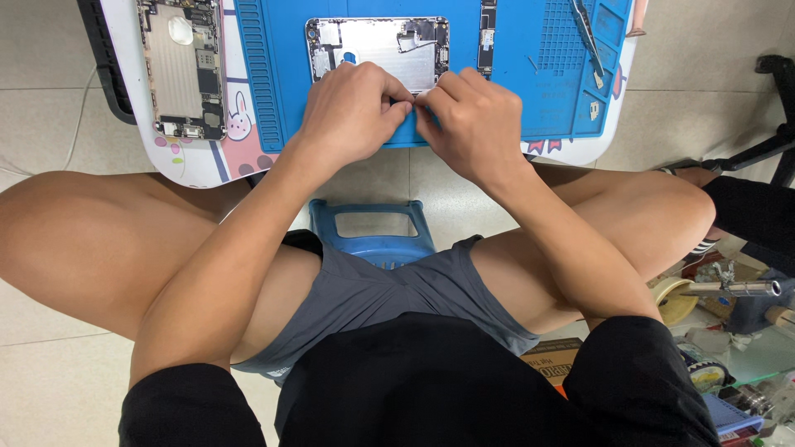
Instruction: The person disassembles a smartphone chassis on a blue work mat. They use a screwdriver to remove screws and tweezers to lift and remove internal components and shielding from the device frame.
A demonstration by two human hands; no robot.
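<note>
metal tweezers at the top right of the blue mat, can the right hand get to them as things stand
Probably yes: the metal tweezers lie uncovered on the blue silicone mat, beyond the right hand, with only bare mat between, though its fingertips pinch something small.

On the small table [178, 170] lies a repair mat [513, 99]. An opened phone chassis [377, 45] rests on the mat; a second opened phone [182, 66] lies left, tweezers [588, 37] right. Both hands [352, 103] [476, 120] meet at the chassis's near edge.
</note>
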